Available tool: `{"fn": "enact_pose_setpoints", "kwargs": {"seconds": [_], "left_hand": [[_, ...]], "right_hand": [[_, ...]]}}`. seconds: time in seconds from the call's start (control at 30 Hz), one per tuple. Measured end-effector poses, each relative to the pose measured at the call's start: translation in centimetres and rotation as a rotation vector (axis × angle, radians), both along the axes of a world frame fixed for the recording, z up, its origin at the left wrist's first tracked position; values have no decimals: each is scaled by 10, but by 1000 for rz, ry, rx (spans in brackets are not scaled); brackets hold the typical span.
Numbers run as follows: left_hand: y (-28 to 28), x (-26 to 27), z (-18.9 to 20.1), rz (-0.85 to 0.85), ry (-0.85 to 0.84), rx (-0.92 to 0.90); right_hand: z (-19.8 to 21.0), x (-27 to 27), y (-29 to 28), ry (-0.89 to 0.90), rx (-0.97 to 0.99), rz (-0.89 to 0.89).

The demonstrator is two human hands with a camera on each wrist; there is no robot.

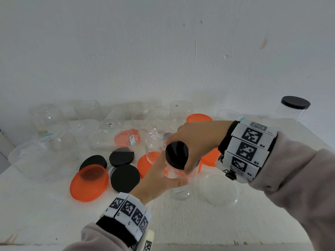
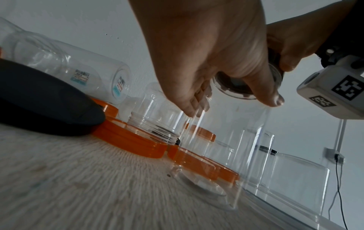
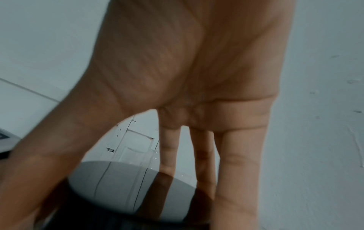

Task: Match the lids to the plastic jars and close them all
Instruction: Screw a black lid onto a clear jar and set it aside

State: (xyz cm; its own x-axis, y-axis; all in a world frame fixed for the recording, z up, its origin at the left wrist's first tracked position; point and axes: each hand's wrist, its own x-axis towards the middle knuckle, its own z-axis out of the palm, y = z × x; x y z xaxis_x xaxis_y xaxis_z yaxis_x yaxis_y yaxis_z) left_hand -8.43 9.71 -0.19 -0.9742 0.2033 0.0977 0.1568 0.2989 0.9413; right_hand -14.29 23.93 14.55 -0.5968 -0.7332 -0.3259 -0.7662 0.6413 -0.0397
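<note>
Currently left hand wraps clear jar — right hand fingers curled round glossy black lid seated on its mouth.

I read this as a plain recording setup, not a kitchen: a bare white table pushed against a scuffed white wall, marker-tagged wrist bands, and a cable hanging from a stand in my left wrist view.
</note>
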Motion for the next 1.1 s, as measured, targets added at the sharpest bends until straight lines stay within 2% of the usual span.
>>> {"fn": "enact_pose_setpoints", "kwargs": {"seconds": [0.23,0.43,0.63,0.77,0.97,1.1], "left_hand": [[-1,0,-1,-9,-22,8],[1,-1,-1,-12,-20,13],[2,1,0,-2,-16,12],[3,2,0,9,-15,12],[5,2,-1,26,-13,18],[6,2,-2,25,-6,17]], "right_hand": [[-13,-1,3,62,-74,-62],[-5,-4,8,-93,5,-52],[-8,-5,6,-1,-68,9],[-15,-4,6,59,-106,-87],[-10,-2,5,-38,-45,-130],[0,-1,8,-115,-18,-66]]}}
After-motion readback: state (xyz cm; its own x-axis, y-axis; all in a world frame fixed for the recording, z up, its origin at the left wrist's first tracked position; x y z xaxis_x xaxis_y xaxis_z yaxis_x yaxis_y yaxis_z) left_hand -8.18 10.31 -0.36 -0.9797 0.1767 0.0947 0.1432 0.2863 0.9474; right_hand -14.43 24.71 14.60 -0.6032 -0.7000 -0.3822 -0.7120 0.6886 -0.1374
